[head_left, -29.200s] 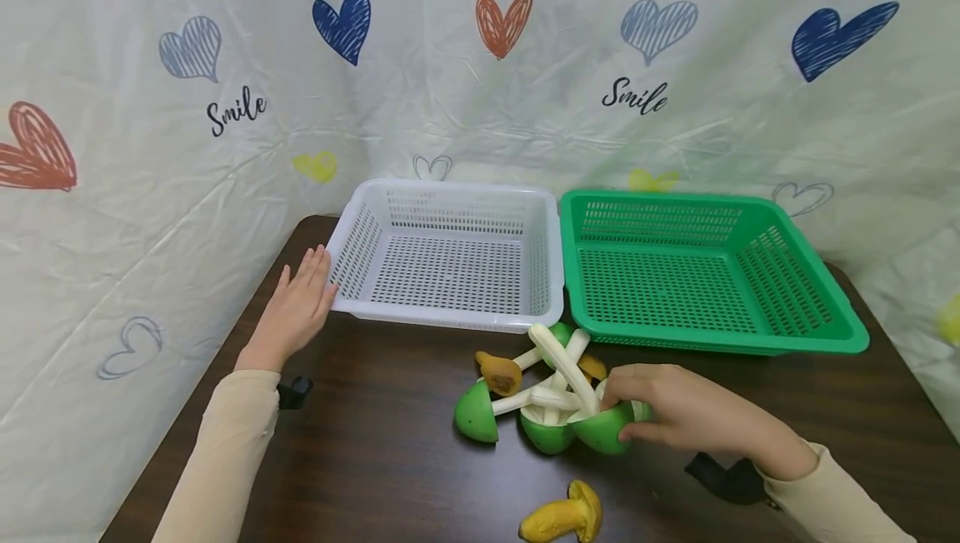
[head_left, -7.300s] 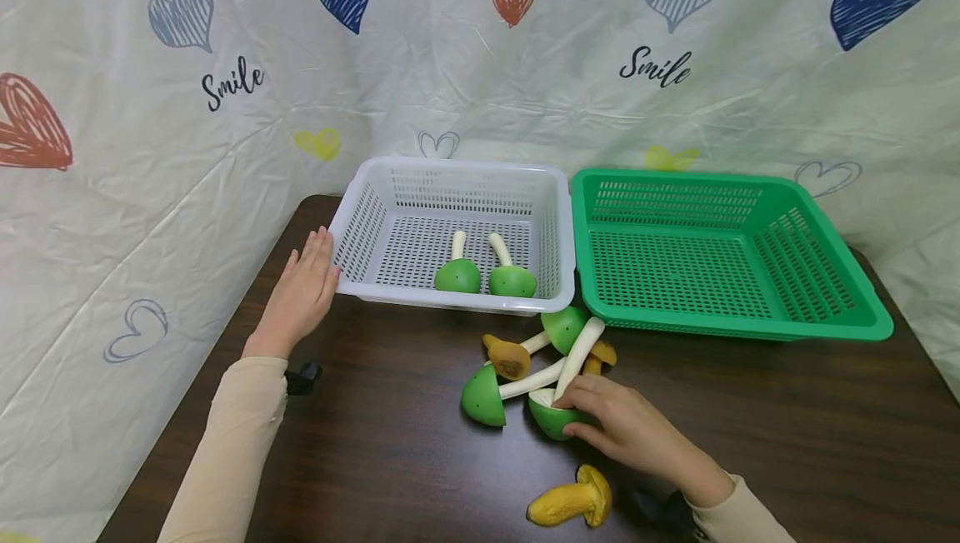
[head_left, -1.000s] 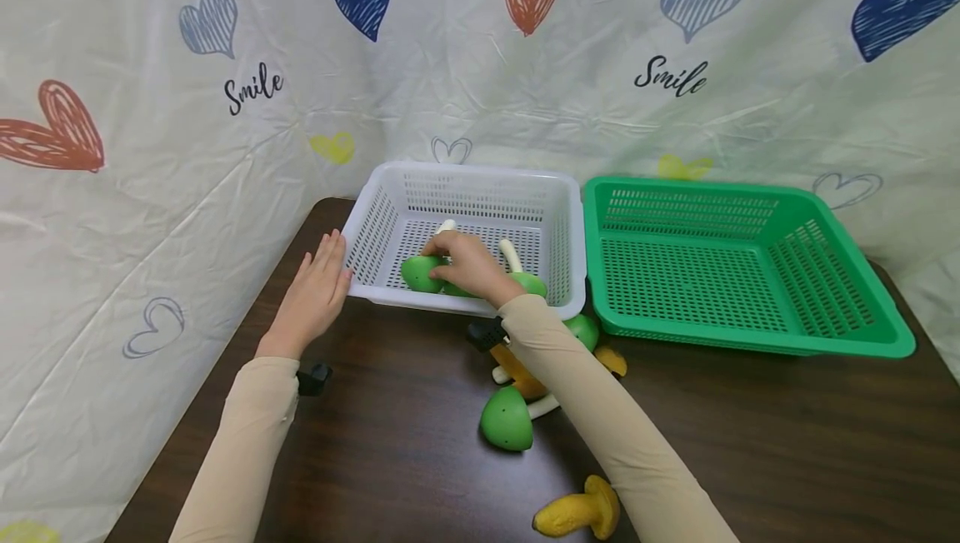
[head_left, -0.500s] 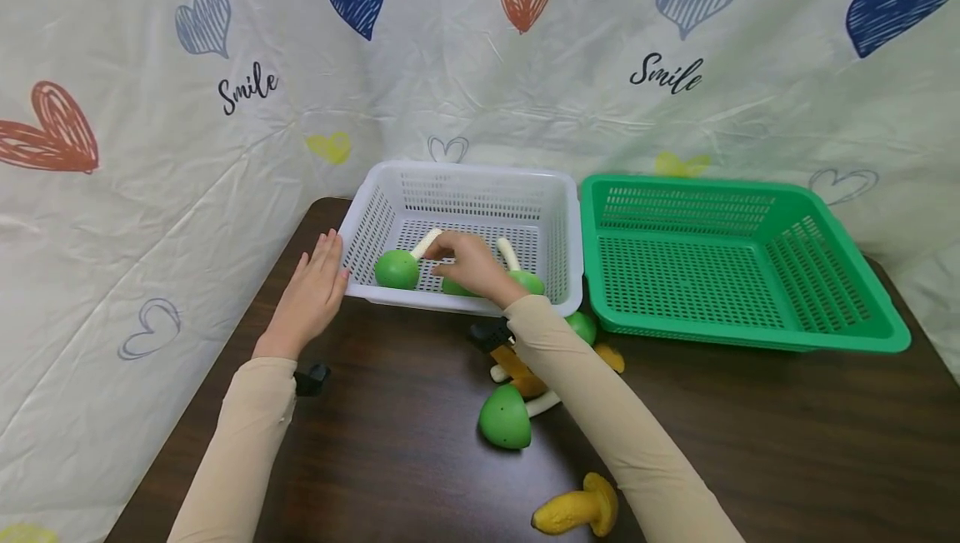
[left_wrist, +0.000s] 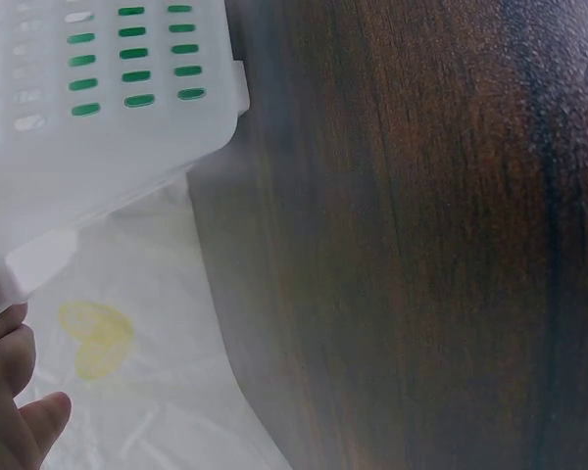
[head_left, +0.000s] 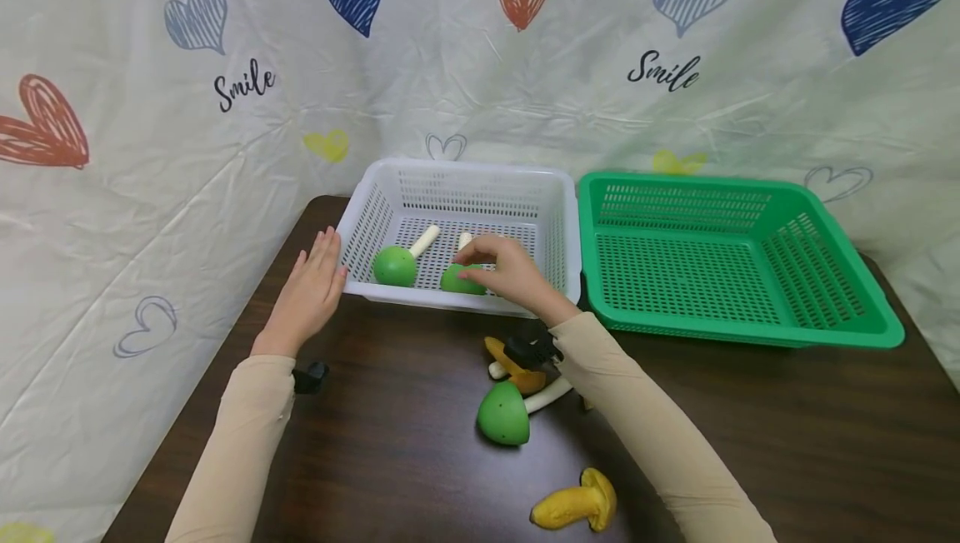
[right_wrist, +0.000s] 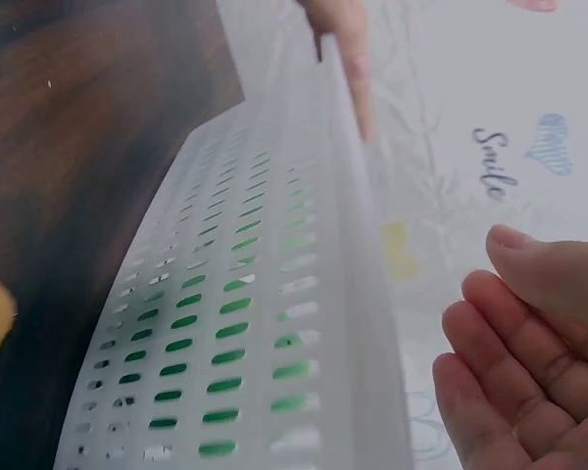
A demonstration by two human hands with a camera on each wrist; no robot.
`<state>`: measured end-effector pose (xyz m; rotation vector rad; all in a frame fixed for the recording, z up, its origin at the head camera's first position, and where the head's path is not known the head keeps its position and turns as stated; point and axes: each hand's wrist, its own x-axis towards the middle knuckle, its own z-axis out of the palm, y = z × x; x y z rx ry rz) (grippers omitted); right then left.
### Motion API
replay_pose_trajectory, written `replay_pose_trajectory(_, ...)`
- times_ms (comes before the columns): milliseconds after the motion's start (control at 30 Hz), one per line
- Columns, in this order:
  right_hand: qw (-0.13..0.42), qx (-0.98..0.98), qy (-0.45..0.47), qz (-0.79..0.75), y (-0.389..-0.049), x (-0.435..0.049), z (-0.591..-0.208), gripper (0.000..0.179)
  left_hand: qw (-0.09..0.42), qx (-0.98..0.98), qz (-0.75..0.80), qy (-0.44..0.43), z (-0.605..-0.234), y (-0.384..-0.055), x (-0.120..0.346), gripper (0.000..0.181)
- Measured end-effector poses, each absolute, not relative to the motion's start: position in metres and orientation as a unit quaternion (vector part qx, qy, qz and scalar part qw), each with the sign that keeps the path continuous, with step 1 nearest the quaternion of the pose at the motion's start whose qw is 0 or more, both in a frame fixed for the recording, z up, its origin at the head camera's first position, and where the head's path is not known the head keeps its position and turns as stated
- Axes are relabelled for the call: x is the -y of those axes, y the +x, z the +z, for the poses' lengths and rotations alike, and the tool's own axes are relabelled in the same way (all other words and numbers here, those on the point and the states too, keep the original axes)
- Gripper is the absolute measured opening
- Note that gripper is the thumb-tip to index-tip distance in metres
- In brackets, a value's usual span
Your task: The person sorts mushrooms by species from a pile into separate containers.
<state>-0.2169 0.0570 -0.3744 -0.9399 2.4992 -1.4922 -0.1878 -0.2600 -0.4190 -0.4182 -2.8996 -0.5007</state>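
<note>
My left hand [head_left: 303, 297] rests with straight fingers against the left side of the white plastic basket [head_left: 412, 295]. Over the basket's front part hovers my right hand [head_left: 513, 272]; its fingers are loosely bent, and the right wrist view shows nothing between them. Inside the basket lie a green-capped toy mushroom [head_left: 394, 266] at the left and a second green mushroom [head_left: 454, 280], partly behind the right fingers. The right hand hides a third one. On the table are another green-capped mushroom [head_left: 503, 415], an orange-brown mushroom [head_left: 528, 381] and a yellow mushroom [head_left: 573, 506].
A green plastic basket [head_left: 750, 331] stands directly right of the white one. My right forearm crosses above the mushroom pile and hides part of it. Behind the dark wooden table [head_left: 390, 443] hangs a white sheet [head_left: 450, 68] printed with hearts.
The right hand has let go of a green mushroom, which now lies at the left in the white basket. That hand has since moved right. My left hand stays against the basket.
</note>
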Motion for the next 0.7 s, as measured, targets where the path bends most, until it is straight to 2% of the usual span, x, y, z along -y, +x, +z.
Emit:
replay_pose_trajectory(367, 0.043, -0.802, -0.337, -0.491, -0.181, -0.093, -0.369, 0.017, 0.088, 0.971, -0.169, -0.144, -0.419, -0.188, 0.260, 0.057)
replay_pose_trajectory(700, 0.009, -0.803, -0.361, -0.473, -0.156, -0.115, -0.366, 0.016, 0.087, 0.972, -0.170, -0.141, -0.419, -0.188, 0.259, 0.057)
